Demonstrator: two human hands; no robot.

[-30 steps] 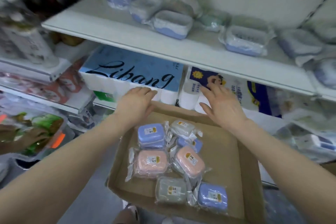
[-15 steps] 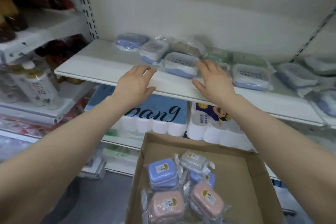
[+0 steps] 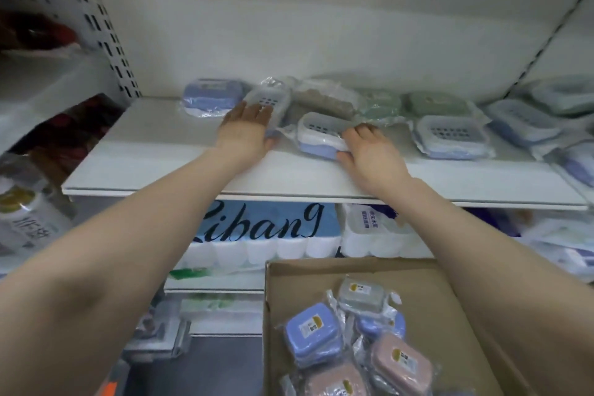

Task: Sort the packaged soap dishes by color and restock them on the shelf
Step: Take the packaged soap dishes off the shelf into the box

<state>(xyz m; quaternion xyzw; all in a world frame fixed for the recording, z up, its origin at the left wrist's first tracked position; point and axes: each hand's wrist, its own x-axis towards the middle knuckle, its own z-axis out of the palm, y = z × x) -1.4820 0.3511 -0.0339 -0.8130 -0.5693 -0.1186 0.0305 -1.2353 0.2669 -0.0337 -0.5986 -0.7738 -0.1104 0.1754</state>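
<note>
Several packaged soap dishes lie on the white shelf (image 3: 160, 151): blue ones, green ones (image 3: 434, 103) and a brown one (image 3: 324, 100). My left hand (image 3: 247, 128) lies flat, fingers straight, against a blue-and-white dish (image 3: 270, 98) at the left. My right hand (image 3: 369, 148) grips the right end of another blue-and-white dish (image 3: 318, 135), fingers curled over its rim and thumb at its front. Below, a cardboard box (image 3: 450, 315) holds more wrapped dishes: blue (image 3: 311, 334), pink (image 3: 398, 363) and grey (image 3: 360, 296).
A further blue dish (image 3: 209, 96) sits at the shelf's far left, more blue ones (image 3: 450, 135) at the right. Toilet paper packs (image 3: 263, 228) fill the shelf underneath. Bottles (image 3: 25, 222) stand on the neighbouring shelving at left. The shelf's front strip is bare.
Both hands rose from the box's far edge to the shelf. The left hand now touches a dish and the right hand has closed on another. The view tilted upward.
</note>
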